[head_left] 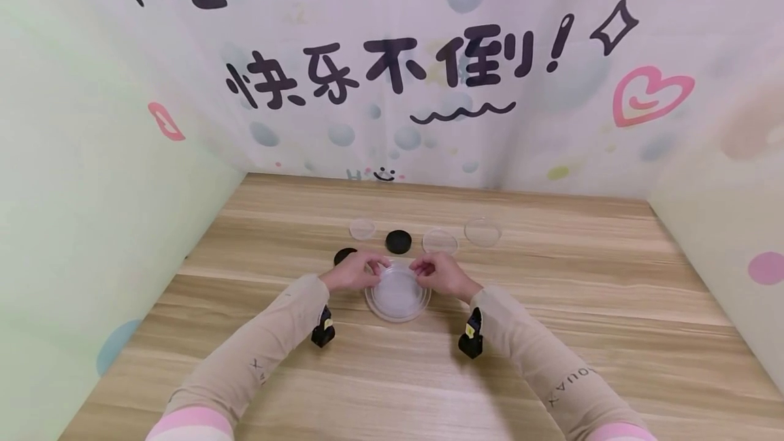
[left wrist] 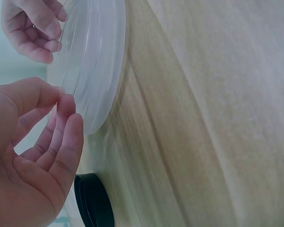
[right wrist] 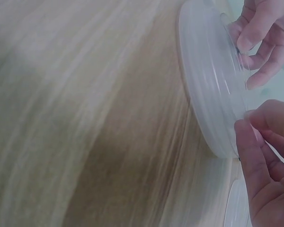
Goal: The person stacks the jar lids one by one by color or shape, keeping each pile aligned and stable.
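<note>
Before me in the head view is a stack of clear, shallow round dishes (head_left: 398, 313), the widest lying at the bottom on the table. My left hand (head_left: 356, 271) pinches the rim of the uppermost clear round piece between thumb and fingertips at its left side. At the opposite side my right hand (head_left: 442, 273) pinches the same rim. In the left wrist view this thin clear piece (left wrist: 70, 49) sits over the thicker dish (left wrist: 104, 71); whether it touches the one below cannot be told. The right wrist view shows the right hand's (right wrist: 270, 161) thumb and forefinger meeting at the edge.
Behind the hands lie a black round disc (head_left: 399, 241) and several clear round pieces, among them a small one (head_left: 362, 229) and a larger one (head_left: 482, 231). Another black disc (head_left: 345, 256) is partly hidden behind the left hand. Fabric walls enclose the wooden table (head_left: 392, 386).
</note>
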### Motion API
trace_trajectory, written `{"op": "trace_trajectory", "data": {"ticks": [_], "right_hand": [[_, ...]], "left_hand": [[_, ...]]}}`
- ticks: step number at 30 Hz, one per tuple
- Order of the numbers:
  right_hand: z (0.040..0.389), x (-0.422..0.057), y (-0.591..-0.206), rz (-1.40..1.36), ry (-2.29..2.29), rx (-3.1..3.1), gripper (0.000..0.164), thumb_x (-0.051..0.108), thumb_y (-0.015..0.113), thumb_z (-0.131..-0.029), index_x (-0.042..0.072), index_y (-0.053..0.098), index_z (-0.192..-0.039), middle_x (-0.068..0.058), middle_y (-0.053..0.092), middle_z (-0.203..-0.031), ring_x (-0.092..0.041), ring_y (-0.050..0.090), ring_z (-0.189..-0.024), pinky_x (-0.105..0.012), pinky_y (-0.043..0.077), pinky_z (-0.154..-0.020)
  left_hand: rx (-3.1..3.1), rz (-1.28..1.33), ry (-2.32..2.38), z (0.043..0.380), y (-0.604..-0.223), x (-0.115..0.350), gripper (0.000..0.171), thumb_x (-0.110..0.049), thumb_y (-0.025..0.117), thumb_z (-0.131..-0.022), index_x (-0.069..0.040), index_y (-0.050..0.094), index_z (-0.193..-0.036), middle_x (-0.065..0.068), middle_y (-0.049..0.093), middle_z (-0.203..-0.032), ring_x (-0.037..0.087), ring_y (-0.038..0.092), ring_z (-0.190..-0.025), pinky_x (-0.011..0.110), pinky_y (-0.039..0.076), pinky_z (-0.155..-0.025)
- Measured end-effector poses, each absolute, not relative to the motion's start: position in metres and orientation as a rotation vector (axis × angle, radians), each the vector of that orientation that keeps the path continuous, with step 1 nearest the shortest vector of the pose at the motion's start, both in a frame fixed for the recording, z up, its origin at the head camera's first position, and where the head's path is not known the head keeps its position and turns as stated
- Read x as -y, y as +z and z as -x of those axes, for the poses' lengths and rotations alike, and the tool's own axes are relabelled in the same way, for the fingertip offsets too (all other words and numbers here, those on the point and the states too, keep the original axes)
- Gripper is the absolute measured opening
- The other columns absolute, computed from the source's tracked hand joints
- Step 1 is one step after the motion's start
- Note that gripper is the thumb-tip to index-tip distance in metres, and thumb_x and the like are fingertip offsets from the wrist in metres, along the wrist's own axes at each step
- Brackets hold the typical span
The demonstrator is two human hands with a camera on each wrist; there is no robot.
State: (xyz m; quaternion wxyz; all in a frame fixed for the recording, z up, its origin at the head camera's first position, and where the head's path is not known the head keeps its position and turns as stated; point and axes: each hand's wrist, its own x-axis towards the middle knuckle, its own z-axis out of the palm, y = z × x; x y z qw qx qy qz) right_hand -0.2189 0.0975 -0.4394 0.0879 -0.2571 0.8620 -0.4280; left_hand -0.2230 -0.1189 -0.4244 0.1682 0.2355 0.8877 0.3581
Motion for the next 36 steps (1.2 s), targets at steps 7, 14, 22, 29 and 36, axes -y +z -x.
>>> {"op": "trace_trajectory", "data": {"ticks": [7,14,22,29,36], "right_hand": [[0.217,-0.096,-0.438,0.717,-1.252,-2.578,0.02,-0.009,0.06,-0.073,-0.008,0.062,-0.093,-0.013,0.061,-0.081,-0.018,0.056,-0.074,-0.024,0.048,-0.067],[0.216,-0.096,-0.438,0.686,-1.243,-2.597,0.019,-0.008,0.061,-0.075,-0.007,0.062,-0.094,-0.011,0.061,-0.081,-0.017,0.056,-0.074,-0.024,0.049,-0.067],[0.214,-0.098,-0.439,0.72,-1.273,-2.581,0.018,-0.005,0.063,-0.075,-0.008,0.062,-0.093,-0.012,0.061,-0.081,-0.017,0.056,-0.074,-0.023,0.048,-0.067],[0.209,-0.103,-0.438,0.711,-1.296,-2.589,0.018,0.002,0.061,-0.08,-0.007,0.062,-0.095,-0.011,0.062,-0.084,-0.019,0.056,-0.077,-0.027,0.049,-0.07],[0.206,-0.118,-0.439,0.597,-1.289,-2.64,0.019,0.007,0.059,-0.082,-0.004,0.062,-0.097,-0.007,0.062,-0.084,-0.014,0.056,-0.073,-0.024,0.048,-0.064]], "left_hand": [[-2.532,-0.643,1.013,0.223,-0.424,0.117,0.033,0.003,0.06,-0.076,-0.001,0.059,-0.109,0.007,0.056,-0.083,0.01,0.047,-0.063,0.019,0.039,-0.053],[-2.527,-0.622,1.001,0.222,-0.42,0.117,0.033,0.001,0.061,-0.078,-0.002,0.058,-0.111,0.008,0.056,-0.085,0.01,0.046,-0.061,0.018,0.039,-0.052],[-2.499,-0.647,1.005,0.219,-0.419,0.12,0.031,-0.001,0.06,-0.08,-0.001,0.058,-0.11,0.008,0.058,-0.086,0.012,0.05,-0.067,0.02,0.042,-0.056],[-2.508,-0.644,0.984,0.219,-0.417,0.121,0.031,-0.008,0.058,-0.084,-0.001,0.056,-0.114,0.009,0.059,-0.09,0.016,0.055,-0.076,0.023,0.046,-0.063],[-2.554,-0.648,1.011,0.22,-0.415,0.117,0.03,-0.011,0.055,-0.084,0.0,0.058,-0.113,0.007,0.059,-0.091,0.021,0.057,-0.086,0.027,0.047,-0.071]]}}
